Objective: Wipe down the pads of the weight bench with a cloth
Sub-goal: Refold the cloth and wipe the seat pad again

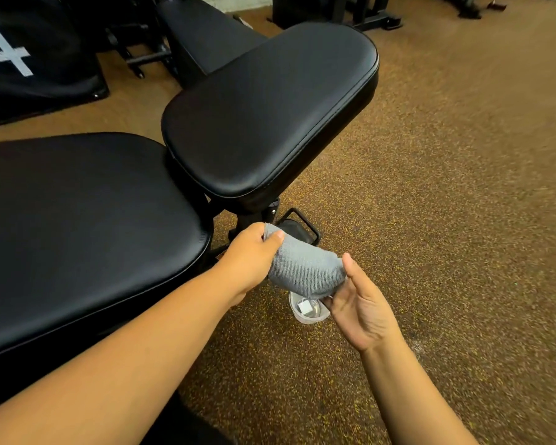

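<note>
Left hand (249, 253) grips the bunched cloth (305, 271), right hand (360, 303) loosely pinching its end (probably wringing); next, press it onto the far pad (270, 107).

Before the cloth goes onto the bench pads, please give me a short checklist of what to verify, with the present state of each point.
1. Grey cloth in hand: ok, the left hand grips one end and the right hand pinches the other.
2. Cloth touching a pad: not ok, it is held in the air beside the bench.
3. Seat pad free of objects: ok.
4. Back pad free of objects: ok in the visible part.
5. Cloth damp: cannot tell.
6. White bowl on the floor under the cloth: ok, upright.
</note>
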`<action>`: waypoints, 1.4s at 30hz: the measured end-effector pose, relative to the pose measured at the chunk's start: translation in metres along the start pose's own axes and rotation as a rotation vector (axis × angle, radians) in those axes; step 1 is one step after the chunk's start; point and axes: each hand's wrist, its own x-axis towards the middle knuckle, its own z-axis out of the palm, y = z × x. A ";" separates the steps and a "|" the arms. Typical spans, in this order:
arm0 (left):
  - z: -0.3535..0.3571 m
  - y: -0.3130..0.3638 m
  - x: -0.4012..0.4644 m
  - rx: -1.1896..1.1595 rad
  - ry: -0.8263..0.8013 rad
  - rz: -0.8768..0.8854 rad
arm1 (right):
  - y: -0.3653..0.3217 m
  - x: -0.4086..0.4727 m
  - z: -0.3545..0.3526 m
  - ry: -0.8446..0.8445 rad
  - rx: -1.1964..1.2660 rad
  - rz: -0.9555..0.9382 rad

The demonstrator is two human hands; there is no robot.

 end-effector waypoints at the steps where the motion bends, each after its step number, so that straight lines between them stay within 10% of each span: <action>1: 0.000 -0.001 0.000 -0.023 -0.027 -0.003 | -0.001 0.000 -0.001 0.009 -0.011 0.013; 11: 0.003 -0.005 -0.003 -0.153 -0.388 0.077 | 0.010 0.005 -0.004 0.031 -0.042 0.119; 16: -0.001 -0.012 0.004 0.108 -0.257 0.197 | 0.003 0.009 -0.015 0.005 -0.078 0.004; 28: 0.008 -0.023 0.011 0.088 -0.071 0.186 | -0.011 0.015 -0.017 0.064 -1.287 -0.427; 37: 0.011 -0.039 0.014 -0.194 -0.142 -0.006 | 0.000 0.013 -0.023 0.024 -0.431 -0.118; 42: 0.024 -0.051 0.017 -0.268 -0.142 -0.110 | 0.012 0.021 -0.034 0.132 -0.360 -0.070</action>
